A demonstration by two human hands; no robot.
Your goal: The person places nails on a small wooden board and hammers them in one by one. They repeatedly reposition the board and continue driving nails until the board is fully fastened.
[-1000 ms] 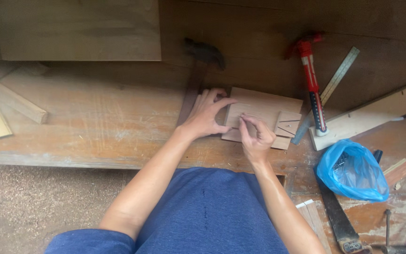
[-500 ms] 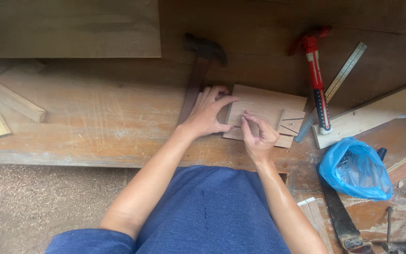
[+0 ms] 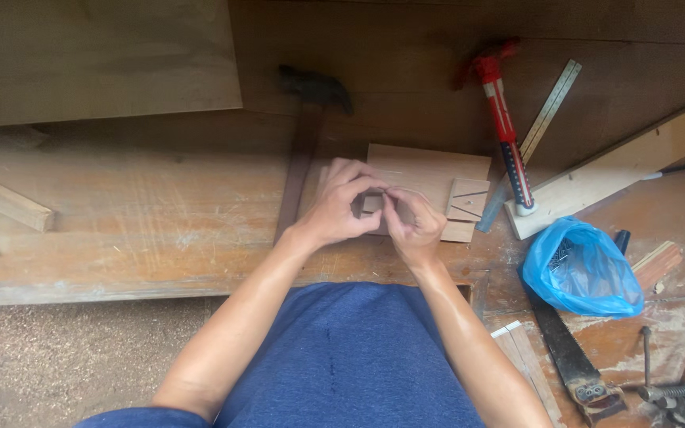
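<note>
My left hand point(image 3: 341, 204) and my right hand point(image 3: 410, 220) meet over a thin square plywood piece point(image 3: 430, 170) on the workbench. Together the fingers pinch a small wooden block point(image 3: 372, 204) just above the plywood. A smaller wood piece with pencil lines point(image 3: 467, 200) lies on the plywood's right edge. A dark-headed hammer with a wooden handle point(image 3: 301, 150) lies just left of my left hand.
A red-handled hammer point(image 3: 505, 127), a metal ruler point(image 3: 545, 119) and a long wood batten point(image 3: 620, 170) lie to the right. A blue plastic bag point(image 3: 580, 269), a hand saw point(image 3: 568, 357) and a pencil point(image 3: 679, 168) are nearby. A wood board point(image 3: 97, 59) stands at upper left.
My left hand lifted off the plywood and curled in to meet the right hand. Both hands now pinch the small block together.
</note>
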